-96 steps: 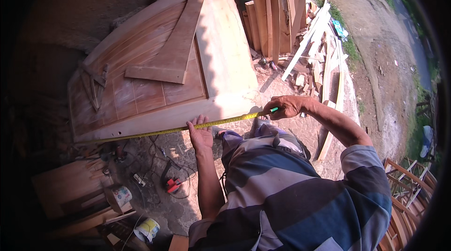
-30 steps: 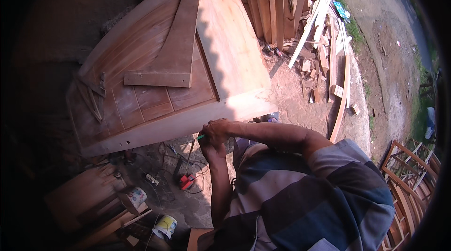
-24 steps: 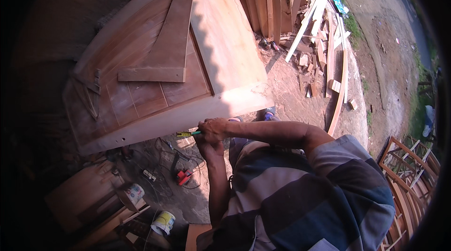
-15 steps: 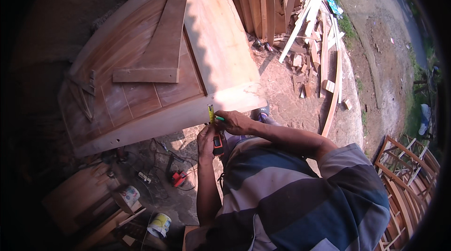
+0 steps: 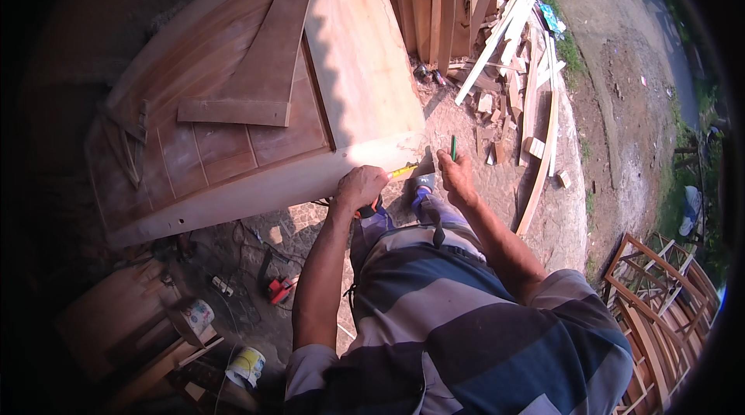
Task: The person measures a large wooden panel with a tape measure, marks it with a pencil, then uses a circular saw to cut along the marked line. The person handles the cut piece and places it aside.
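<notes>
My left hand (image 5: 362, 185) is closed round a tape measure (image 5: 368, 210) with an orange and black case, at the near edge of a large wooden panel (image 5: 372, 65). The yellow blade (image 5: 403, 171) sticks out to the right along that edge. Further right, my right hand (image 5: 459, 176) is raised beside the panel's corner, its fingers closed on a thin green pencil (image 5: 454, 147) pointing up. On top of the panel lies a flat wooden piece (image 5: 268, 50) with a crossbar at its near end. Most of the tape case is hidden by my left hand.
Tall boards (image 5: 444, 11) stand behind the panel. Offcuts (image 5: 497, 116) and long strips (image 5: 552, 120) litter the ground at the right. A red power tool (image 5: 281, 289), cables and a paint bucket (image 5: 245, 366) are at the lower left. Wooden frames (image 5: 660, 306) lie at the lower right.
My hands have moved apart: the right went right with the green pencil, while the left turned over the tape measure. The blade, which pointed away from me, now points right.
</notes>
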The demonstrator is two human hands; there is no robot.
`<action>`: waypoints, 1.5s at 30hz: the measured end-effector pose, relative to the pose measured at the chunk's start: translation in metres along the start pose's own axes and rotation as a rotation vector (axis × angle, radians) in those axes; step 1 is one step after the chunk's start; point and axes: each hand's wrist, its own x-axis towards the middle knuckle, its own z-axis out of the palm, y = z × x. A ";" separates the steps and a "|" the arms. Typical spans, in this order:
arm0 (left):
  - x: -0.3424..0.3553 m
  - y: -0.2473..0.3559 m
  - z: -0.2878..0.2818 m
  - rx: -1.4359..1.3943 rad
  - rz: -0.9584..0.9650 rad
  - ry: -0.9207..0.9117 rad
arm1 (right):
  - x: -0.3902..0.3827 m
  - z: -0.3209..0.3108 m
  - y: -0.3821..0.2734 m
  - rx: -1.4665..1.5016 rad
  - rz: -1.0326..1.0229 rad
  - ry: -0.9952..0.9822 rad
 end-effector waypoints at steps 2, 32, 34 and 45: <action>0.009 0.009 -0.007 0.112 0.031 -0.052 | 0.001 -0.001 -0.003 -0.073 -0.098 -0.010; 0.053 0.029 0.002 0.141 0.113 -0.050 | 0.009 0.005 -0.005 -0.148 -0.129 0.065; 0.043 0.021 0.006 -0.151 0.188 -0.092 | 0.004 0.007 -0.021 -0.031 -0.096 0.055; -0.111 -0.062 0.033 -1.515 0.110 -0.020 | 0.049 0.145 -0.069 -0.225 -0.152 -0.455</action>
